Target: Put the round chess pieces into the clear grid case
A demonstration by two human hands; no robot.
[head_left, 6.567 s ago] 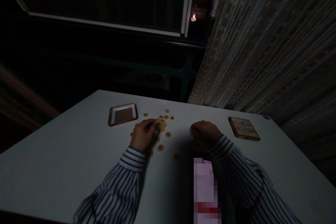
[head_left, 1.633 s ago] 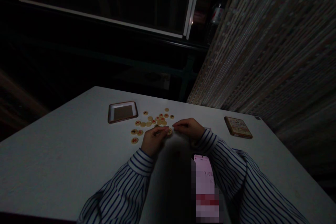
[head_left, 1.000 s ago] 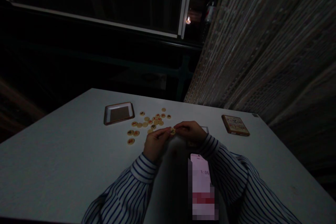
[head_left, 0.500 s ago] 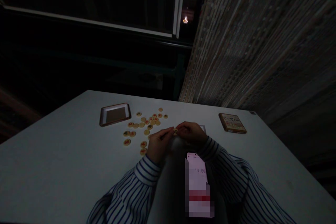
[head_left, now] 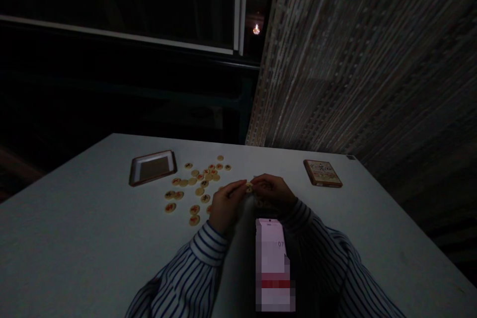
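Observation:
Between my fingertips is a small round wooden piece (head_left: 249, 187) with a dark character on it. My left hand (head_left: 225, 206) pinches it from the left, and my right hand (head_left: 274, 192) grips its other side. Several similar discs with red or dark characters, some blank side up, lie scattered left of my hands, such as a red-marked disc (head_left: 170, 207). Just below my hands lies a lit phone (head_left: 271, 246), partly pixelated. More discs seem to sit in shadow under my right hand, too dim to make out.
The white table (head_left: 93, 238) reaches to both sides. An open shallow tin (head_left: 135, 174) lies at the back left, and a flat printed box (head_left: 322, 173) at the back right. A strand curtain (head_left: 316, 59) hangs behind the table beside a dark window.
The view has shifted, so the table items appear further left. Both hands keep their grip on the same disc, and more discs show beside my left hand.

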